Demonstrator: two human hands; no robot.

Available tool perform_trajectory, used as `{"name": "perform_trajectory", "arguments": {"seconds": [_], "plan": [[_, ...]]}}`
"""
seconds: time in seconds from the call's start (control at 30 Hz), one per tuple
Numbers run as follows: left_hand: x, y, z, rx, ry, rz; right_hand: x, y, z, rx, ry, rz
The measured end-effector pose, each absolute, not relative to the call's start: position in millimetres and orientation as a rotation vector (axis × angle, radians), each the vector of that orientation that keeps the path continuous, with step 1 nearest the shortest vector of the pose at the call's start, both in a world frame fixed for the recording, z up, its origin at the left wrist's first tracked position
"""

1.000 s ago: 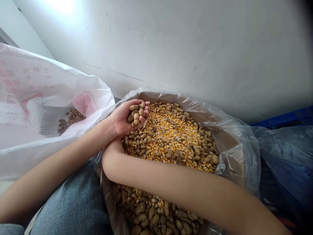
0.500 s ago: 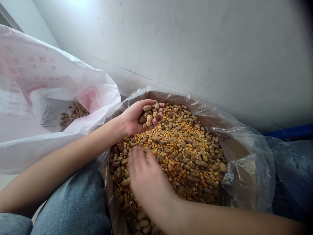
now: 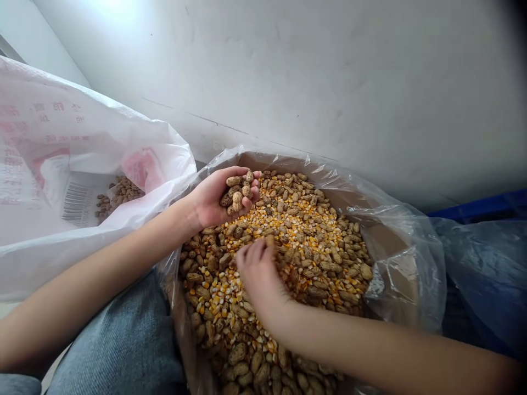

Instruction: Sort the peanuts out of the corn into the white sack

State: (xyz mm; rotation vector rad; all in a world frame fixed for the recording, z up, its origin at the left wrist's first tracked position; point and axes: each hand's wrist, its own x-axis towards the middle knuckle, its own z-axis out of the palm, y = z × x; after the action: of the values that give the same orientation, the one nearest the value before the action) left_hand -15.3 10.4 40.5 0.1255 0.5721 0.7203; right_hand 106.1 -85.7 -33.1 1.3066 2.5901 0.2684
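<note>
Palm up, my left hand is cupped around several unshelled peanuts, above the far left part of a plastic-lined box. My right hand is low over the mixed peanuts and corn kernels in the middle of the box. Its fingers are curled and slightly blurred, with a small tan spot at the fingertips; what they hold is hidden. Loose peanuts lie thick along the near side, and yellow corn kernels show between them.
Clear plastic lining folds over the rim of the cardboard box. On the left stands an open white woven sack with red print, peanuts inside it. A white wall rises behind. A blue object is at the right.
My right hand has moved right and slightly away from me over the mix, its fingers now more curled. My left hand still holds its peanuts. The whole view has shifted slightly.
</note>
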Motion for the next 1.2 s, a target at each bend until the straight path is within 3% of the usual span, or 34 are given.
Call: {"name": "perform_trajectory", "arguments": {"seconds": [0.2,0.4,0.7,1.0,1.2], "plan": [[-15,12,40,0.138,0.538,0.705,159,-67,9,1.439,2.501,0.405],[-12,12,36,0.129,0.566,0.697,95,-144,-27,0.535,3.104,0.127],[-12,14,38,0.136,0.589,0.685,108,-126,-22,0.446,3.069,-0.448],[-12,10,40,0.131,0.639,0.702,91,-134,-35,0.539,3.007,-0.373],[-16,10,42,0.129,0.615,0.711,153,-78,-13,0.811,2.846,-0.265]]}}
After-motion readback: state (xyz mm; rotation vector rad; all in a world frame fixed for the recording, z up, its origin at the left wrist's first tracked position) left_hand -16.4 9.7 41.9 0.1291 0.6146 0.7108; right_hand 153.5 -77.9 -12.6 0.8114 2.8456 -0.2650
